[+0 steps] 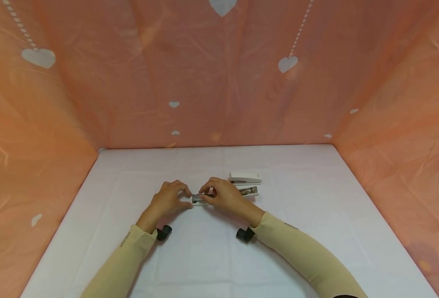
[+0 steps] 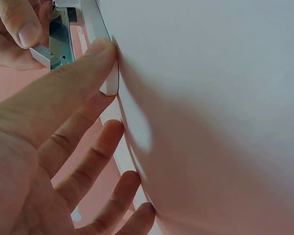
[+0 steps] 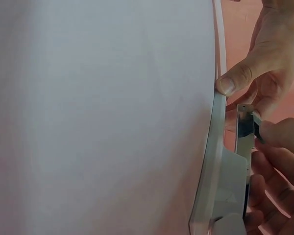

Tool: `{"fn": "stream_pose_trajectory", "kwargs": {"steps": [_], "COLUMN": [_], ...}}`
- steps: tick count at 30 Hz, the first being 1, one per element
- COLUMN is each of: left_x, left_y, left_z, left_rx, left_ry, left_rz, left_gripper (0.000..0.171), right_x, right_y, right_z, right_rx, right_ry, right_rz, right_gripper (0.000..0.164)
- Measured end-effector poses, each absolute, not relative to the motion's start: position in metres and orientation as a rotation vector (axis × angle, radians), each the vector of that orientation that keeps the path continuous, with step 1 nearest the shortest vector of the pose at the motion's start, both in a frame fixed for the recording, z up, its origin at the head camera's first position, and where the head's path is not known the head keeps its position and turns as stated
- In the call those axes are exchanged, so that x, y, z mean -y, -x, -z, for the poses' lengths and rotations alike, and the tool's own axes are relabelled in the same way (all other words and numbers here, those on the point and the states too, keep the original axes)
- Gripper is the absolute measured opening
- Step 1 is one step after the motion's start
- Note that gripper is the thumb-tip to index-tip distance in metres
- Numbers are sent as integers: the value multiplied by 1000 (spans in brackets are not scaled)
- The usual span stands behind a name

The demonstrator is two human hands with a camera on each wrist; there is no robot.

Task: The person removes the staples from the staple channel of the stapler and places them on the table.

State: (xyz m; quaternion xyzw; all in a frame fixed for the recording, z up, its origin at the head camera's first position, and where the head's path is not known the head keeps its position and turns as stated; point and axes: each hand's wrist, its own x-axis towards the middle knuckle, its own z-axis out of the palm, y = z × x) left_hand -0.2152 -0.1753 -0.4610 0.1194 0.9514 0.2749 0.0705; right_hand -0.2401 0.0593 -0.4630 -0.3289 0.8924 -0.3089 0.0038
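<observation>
A white stapler [image 1: 197,203] lies opened out on the table, its metal magazine [image 3: 244,134] exposed. My left hand [image 1: 169,198] holds the end of the white base [image 2: 110,84] between thumb and index finger, with the other fingers spread along the tabletop in the left wrist view. Over the magazine, my right hand [image 1: 223,194] pinches a short grey strip of staples [image 2: 40,55] between thumb and index finger. The strip is tilted against the magazine's side. To the right of that hand the stapler's metal inner part [image 1: 250,191] shows; its middle is hidden.
A second white stapler [image 1: 245,178], closed, lies just behind the opened one. White cloth covers the table [image 1: 189,256]. Orange sheeting [image 1: 219,82] with pale hearts stands at the back and both sides.
</observation>
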Motion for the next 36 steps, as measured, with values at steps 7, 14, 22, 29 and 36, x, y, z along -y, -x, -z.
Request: {"fn": "stream_pose_trajectory", "kwargs": {"steps": [7, 14, 22, 29, 36], "left_x": [174, 174, 175, 175, 175], "left_y": [215, 216, 216, 217, 217], "left_z": [459, 459, 461, 462, 460], "left_rx": [-2868, -2858, -2865, -2865, -2871], "left_ry": [-369, -363, -370, -376, -379], "left_rz": [-820, -823, -810, -791, -779], "left_gripper": [25, 25, 27, 27, 27], "right_x": [-63, -69, -79, -88, -93], "right_y": [239, 239, 237, 231, 224], "right_z": [463, 465, 464, 463, 463], "right_rx": [-2800, -2798, -2799, -2762, -2782], "right_ry": [1047, 1035, 1077, 1127, 1145], "right_rz": [1004, 1049, 1075, 1128, 1054], "right_gripper": [12, 13, 14, 13, 13]}}
